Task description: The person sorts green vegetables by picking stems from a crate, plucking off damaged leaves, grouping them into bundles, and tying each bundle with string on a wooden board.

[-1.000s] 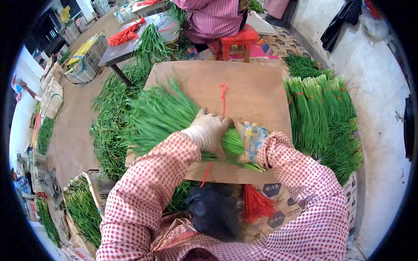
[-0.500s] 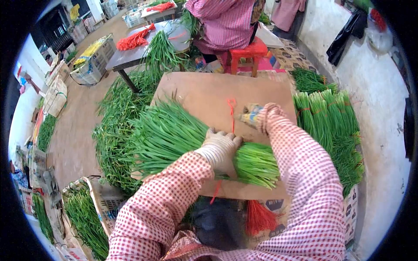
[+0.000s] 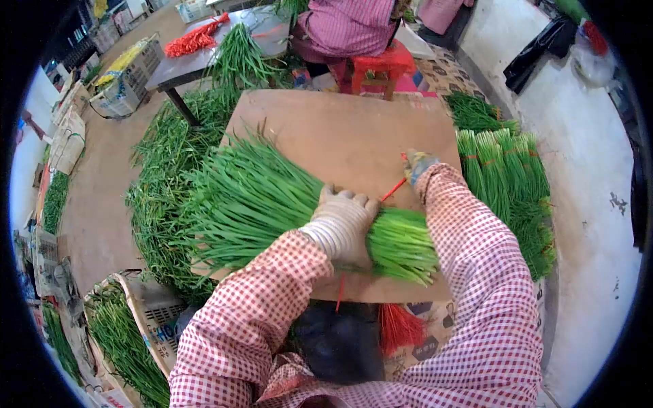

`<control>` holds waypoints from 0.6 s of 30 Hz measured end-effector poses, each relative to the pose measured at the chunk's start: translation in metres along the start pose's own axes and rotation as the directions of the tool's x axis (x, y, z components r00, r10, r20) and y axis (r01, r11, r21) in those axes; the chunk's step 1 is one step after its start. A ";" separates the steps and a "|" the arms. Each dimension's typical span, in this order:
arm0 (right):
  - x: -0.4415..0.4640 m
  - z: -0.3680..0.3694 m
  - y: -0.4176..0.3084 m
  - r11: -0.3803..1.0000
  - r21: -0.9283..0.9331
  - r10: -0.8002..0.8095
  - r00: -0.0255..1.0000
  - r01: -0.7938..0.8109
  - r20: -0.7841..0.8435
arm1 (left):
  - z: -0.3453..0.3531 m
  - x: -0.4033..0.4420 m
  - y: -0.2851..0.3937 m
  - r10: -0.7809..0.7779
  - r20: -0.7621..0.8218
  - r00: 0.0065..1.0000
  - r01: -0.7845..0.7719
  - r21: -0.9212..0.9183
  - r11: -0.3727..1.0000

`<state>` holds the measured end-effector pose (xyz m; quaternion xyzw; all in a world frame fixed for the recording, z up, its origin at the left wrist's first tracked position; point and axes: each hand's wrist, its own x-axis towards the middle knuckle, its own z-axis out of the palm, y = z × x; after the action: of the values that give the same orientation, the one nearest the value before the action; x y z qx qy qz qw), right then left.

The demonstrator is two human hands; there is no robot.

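Note:
A big bunch of green chives (image 3: 255, 200) lies across the brown tabletop (image 3: 333, 129), leaves to the left and pale cut stems to the right. My left hand (image 3: 345, 221), in a whitish glove, is wrapped over the bunch and presses it down near the stems. A red tie (image 3: 393, 190) runs out from beneath the bunch; its far end is pinched in my right hand (image 3: 420, 164), which wears a worn, stained glove. The tie's other end hangs over the table's near edge. The fingertips of my left hand are partly hidden.
Tied chive bunches (image 3: 507, 166) are stacked on the right by the wall. Loose chives (image 3: 166, 177) are heaped on the left, beside a filled crate (image 3: 151, 309). Red ties (image 3: 400, 328) hang below the near edge. Ahead, a person (image 3: 347, 27) sits on a red stool (image 3: 384, 68).
My right hand has taken hold of the red tie's far end and drawn it to the right, so the tie now slants. My left hand stays on the chives. The view has shifted slightly.

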<state>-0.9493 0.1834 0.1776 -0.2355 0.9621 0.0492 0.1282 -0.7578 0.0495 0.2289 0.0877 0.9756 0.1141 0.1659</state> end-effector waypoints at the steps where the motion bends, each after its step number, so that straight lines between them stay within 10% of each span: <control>1: -0.008 -0.002 0.009 0.998 0.066 0.019 1.000 -0.018 -0.008 | -0.002 0.000 0.000 -0.014 -0.001 1.000 0.014 0.001 1.000; 6: -0.058 -0.055 0.011 0.673 0.735 -0.159 0.987 0.088 0.028 | -0.001 0.004 0.000 -0.025 0.012 1.000 0.025 0.036 0.999; 12: -0.145 -0.036 -0.035 0.697 0.269 -0.596 0.745 0.665 -0.298 | -0.006 0.008 0.000 -0.065 0.073 0.995 0.064 0.025 0.998; 15: -0.162 -0.016 -0.055 0.784 0.370 -0.472 0.866 0.498 -0.165 | 0.003 0.006 -0.005 -0.033 0.042 0.999 0.032 0.030 0.999; 18: -0.195 -0.015 -0.046 0.712 0.362 -0.417 0.777 0.602 -0.471 | -0.004 0.003 -0.003 -0.021 0.039 0.999 0.020 0.018 1.000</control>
<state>-0.7643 0.2268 0.2432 -0.4599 0.8427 -0.2795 0.0165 -0.7624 0.0471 0.2305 0.0814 0.9739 0.1022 0.1854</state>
